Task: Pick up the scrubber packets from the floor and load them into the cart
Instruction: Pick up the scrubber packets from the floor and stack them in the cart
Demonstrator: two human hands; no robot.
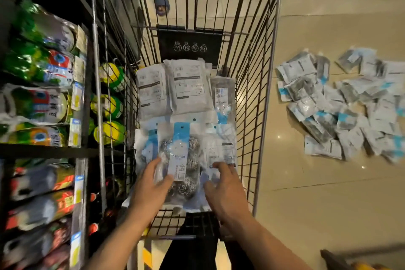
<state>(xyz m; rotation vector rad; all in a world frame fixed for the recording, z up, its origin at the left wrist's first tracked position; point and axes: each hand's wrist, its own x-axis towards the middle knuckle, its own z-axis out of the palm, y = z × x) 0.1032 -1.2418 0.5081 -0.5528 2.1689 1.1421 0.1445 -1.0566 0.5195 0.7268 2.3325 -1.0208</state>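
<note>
Scrubber packet lay face up on top of the near row in the cart, long axis running near-to-far, blue header end toward the cart's far end, steel wool balls showing through the clear film. Left hand held the packet's near-left part, thumb over the white label, fingers along the left edge. Right hand was spread loose, fingertips resting on the neighbouring packet at the cart's near-right corner; whether it actually gripped it, could not tell. Cart held two rows: far row of white packets back side up, against the black panel at the far end, plus one clear packet by the right wall; near row of blue-header packets overlapping. On the tiled floor, well right of the cart, a loose pile of packets lay at mixed angles. Left of the cart, shelf carried green, yellow and red bagged goods with price tags on the edge. A sandalled foot showed through the wires past the cart's far end.
</note>
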